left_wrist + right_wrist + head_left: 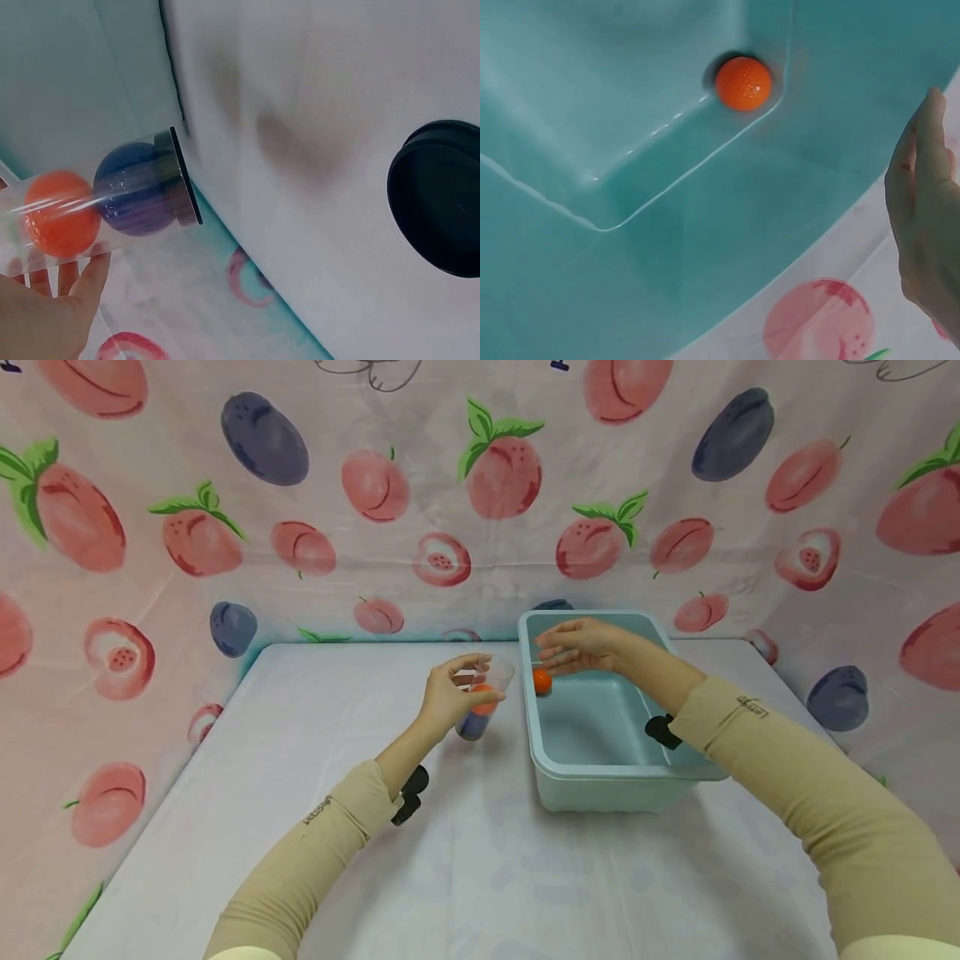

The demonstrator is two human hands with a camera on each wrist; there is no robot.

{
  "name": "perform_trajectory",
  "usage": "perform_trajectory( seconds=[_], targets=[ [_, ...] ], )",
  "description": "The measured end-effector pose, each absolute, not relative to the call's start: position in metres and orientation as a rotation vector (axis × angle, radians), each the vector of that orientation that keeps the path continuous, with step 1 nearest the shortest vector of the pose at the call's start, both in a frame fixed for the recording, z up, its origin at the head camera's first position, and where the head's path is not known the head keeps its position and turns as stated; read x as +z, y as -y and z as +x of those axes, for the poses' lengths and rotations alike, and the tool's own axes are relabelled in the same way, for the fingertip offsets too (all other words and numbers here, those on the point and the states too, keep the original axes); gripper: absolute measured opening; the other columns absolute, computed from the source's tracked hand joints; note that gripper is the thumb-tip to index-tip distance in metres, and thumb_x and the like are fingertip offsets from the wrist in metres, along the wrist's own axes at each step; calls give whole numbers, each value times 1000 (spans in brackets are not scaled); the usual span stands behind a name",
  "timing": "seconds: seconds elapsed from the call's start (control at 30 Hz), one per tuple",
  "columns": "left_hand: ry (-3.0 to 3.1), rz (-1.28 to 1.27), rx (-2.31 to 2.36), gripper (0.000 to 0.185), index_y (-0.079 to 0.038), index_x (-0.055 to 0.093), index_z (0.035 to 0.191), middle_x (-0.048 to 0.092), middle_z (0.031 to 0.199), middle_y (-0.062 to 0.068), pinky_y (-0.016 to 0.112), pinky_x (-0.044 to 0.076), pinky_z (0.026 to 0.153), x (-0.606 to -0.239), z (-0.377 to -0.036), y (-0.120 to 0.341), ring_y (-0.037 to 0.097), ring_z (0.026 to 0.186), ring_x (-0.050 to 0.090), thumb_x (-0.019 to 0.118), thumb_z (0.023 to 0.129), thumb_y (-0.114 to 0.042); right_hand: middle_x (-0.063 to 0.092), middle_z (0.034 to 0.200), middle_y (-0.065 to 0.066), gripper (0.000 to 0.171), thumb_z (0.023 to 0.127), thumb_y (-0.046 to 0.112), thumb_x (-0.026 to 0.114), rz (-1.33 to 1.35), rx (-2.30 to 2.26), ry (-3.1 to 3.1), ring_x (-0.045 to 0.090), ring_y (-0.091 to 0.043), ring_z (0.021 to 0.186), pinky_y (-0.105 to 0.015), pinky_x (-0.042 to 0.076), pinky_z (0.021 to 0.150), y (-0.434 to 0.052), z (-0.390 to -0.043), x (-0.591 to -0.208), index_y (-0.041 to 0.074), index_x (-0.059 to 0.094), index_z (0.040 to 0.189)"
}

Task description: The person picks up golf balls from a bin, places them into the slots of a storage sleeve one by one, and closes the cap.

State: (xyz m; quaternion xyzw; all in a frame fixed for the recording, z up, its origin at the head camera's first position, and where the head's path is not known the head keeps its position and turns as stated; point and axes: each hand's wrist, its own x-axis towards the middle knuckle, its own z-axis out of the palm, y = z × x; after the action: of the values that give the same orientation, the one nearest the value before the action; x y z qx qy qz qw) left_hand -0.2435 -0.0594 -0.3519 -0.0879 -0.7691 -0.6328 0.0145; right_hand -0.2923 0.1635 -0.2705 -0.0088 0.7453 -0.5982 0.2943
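My left hand grips a clear tube near its top, tilted slightly above the table. A dark blue ball lies at the tube's black-capped end, with an orange ball right behind it. My right hand hovers over the far left part of a pale blue-green tub, its fingers extended and holding nothing. Below those fingers, another orange ball rests in a corner of the tub floor.
A round black cap lies on the white-covered table beside my left wrist. The tub's raised rim stands between the tube and the tub's inside. A fruit-printed cloth hangs behind the table.
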Motion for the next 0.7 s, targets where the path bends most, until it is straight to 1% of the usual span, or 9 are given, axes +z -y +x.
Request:
perform_trajectory(
  seconds=[0.1, 0.2, 0.27, 0.33, 0.47, 0.57, 0.7],
  targets=[
    [2392, -277, -1974, 52, -11, 65, 119, 62, 115, 13, 35, 56, 85, -352, -243, 60, 27, 109, 62, 82, 70, -6, 58, 95, -9, 30, 97, 14, 50, -9, -1577, -2009, 64, -19, 84, -36, 54, 90, -163, -294, -273, -3, 49, 122],
    [2390, -281, -1972, 52, -11, 65, 119, 62, 116, 13, 35, 56, 85, -353, -243, 61, 27, 109, 62, 82, 70, -6, 58, 98, -10, 29, 97, 15, 51, 0, -1569, -2023, 63, -21, 86, -38, 52, 94, -164, -296, -276, -2, 50, 120],
    [2390, -285, -1967, 51, -11, 65, 119, 62, 115, 13, 35, 56, 85, -354, -243, 62, 27, 109, 62, 82, 70, -6, 58, 98, -10, 34, 97, 15, 51, 2, -1556, -2034, 63, -22, 88, -37, 53, 92, -164, -299, -278, -3, 47, 125],
    [2391, -292, -1957, 51, -11, 65, 119, 62, 115, 13, 35, 56, 84, -355, -242, 63, 27, 108, 63, 82, 71, -7, 57, 100, -11, 38, 97, 16, 51, -3, -1547, -2036, 62, -23, 91, -38, 51, 94, -166, -301, -280, -4, 45, 128],
    [2414, -309, -1935, 51, -10, 64, 120, 61, 117, 15, 35, 56, 85, -355, -241, 64, 27, 108, 62, 81, 72, -8, 54, 105, -13, 42, 97, 17, 50, -5, -1525, -2041, 60, -23, 93, -42, 43, 104, -169, -305, -283, -5, 41, 132],
    [2434, -318, -1916, 52, -11, 64, 120, 61, 118, 14, 35, 56, 85, -353, -241, 66, 26, 109, 62, 81, 72, -9, 52, 108, -14, 40, 97, 17, 50, 1, -1511, -2047, 60, -19, 88, -41, 45, 102, -171, -309, -285, -4, 42, 130],
    [2438, -326, -1899, 52, -12, 63, 120, 61, 117, 10, 34, 56, 84, -351, -241, 68, 27, 110, 62, 81, 72, -8, 55, 103, -12, 37, 97, 17, 50, 14, -1494, -2064, 61, -17, 82, -38, 51, 95, -172, -316, -287, -3, 44, 128]
  ],
)
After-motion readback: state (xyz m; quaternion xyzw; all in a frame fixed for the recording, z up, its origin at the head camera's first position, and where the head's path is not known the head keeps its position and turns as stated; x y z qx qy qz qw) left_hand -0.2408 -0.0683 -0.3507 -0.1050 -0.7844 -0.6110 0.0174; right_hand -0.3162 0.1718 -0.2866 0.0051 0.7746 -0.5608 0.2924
